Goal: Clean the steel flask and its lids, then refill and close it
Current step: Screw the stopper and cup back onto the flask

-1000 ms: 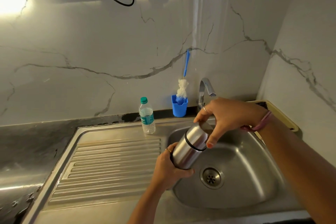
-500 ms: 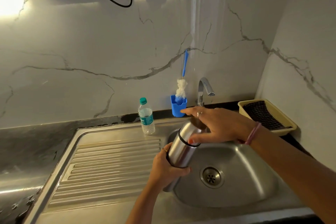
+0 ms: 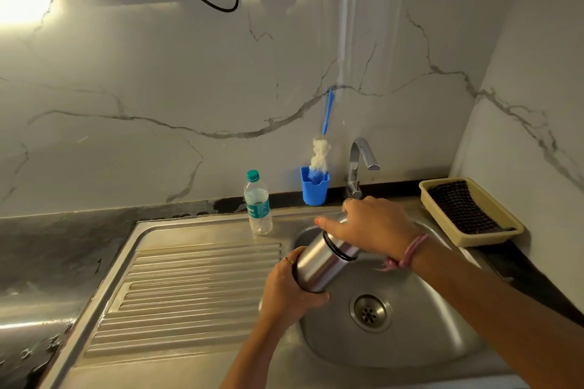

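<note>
The water bottle [image 3: 258, 203] stands by the sink [image 3: 410, 350]. The left hand [image 3: 286, 289] grips the tilted steel flask [image 3: 319, 262] over the bowl. The right hand [image 3: 373, 227] has swung round on the lid [image 3: 339, 220] — gripping and twisting it off, so washing can start soon.

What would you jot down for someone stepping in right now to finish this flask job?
Left hand: grips the lower body of the steel flask, held tilted over the sink.
Right hand: fingers wrapped over the flask's outer lid.
Bottle brush stands in the blue cup by the tap; water bottle on the drainboard.
Done: nothing visibly cleaned; lid seems on, tap not running.
Left: take lids off, scrub, rinse, refill, close.
</note>
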### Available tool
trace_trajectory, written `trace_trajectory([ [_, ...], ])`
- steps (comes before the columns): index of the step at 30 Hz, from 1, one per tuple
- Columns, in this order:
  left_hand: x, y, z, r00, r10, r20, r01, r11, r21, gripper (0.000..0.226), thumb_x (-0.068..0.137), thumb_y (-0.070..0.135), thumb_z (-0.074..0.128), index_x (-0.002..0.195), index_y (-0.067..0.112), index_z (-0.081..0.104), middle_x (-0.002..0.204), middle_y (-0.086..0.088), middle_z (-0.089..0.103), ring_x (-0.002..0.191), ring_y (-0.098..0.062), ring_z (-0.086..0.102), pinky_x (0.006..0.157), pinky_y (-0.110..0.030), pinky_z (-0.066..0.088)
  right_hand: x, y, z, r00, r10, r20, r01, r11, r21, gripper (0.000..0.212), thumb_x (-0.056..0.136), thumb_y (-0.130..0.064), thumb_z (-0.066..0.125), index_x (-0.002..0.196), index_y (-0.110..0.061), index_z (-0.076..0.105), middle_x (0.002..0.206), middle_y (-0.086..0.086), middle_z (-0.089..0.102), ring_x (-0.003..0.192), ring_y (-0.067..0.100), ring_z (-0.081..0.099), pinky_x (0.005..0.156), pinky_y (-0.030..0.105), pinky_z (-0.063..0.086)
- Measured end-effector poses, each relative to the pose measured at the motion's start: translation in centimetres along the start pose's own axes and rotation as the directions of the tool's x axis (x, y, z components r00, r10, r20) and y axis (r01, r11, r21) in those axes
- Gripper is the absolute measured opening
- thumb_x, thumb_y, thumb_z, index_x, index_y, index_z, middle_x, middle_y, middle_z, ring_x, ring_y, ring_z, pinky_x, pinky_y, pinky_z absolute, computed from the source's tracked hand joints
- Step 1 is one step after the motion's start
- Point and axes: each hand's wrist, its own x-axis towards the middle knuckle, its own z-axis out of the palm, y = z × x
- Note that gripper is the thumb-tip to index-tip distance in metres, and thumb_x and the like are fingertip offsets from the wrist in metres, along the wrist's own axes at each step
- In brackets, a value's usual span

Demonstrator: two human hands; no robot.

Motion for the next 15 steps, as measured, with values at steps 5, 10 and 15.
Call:
trace_trajectory([
  [5, 0.0, -0.5, -0.4, 1.0, -0.01, 0.003, 0.01, 1.0, 0.008, 0.082, 0.054, 0.021, 0.093, 0.122, 0.034, 0.049, 0.098, 0.023, 0.055, 0.088, 0.013, 0.054, 0.069, -0.004, 0.042, 0.0, 1.7, -2.7, 0.872, -0.118, 0.476, -0.06, 0.937, 0.343, 0.077, 0.08, -0.076, 0.042, 0.14, -0.028, 0.035, 0.123, 0.001, 0.058, 0.079, 0.01, 0.065, 0.064, 0.025, 0.055],
  [10, 0.0, -0.3, -0.8, 1.0, -0.015, 0.008, 0.015, 1.0, 0.002, 0.08, 0.056, 0.019, 0.094, 0.116, 0.036, 0.044, 0.095, 0.025, 0.051, 0.084, 0.009, 0.052, 0.068, 0.0, 0.039, 1.3, 5.6, -4.0, 0.789, -0.472, 0.393, 0.232, 0.821, 0.521, 0.087, 0.076, -0.021, 0.08, 0.143, -0.047, 0.031, 0.144, -0.02, 0.042, 0.118, 0.003, 0.055, 0.105, 0.029, 0.042],
  [15, 0.2, -0.5, -0.5, 1.0, 0.0, 0.029, 0.0, 1.0, 0.02, 0.083, 0.052, 0.024, 0.095, 0.123, 0.029, 0.053, 0.097, 0.02, 0.058, 0.088, 0.006, 0.056, 0.068, -0.003, 0.042, 1.7, 5.7, -3.2, 0.842, -0.457, 0.286, 0.237, 0.791, 0.564, 0.066, 0.066, -0.031, 0.086, 0.126, -0.033, 0.058, 0.108, -0.015, 0.068, 0.097, 0.003, 0.066, 0.089, 0.024, 0.052],
])
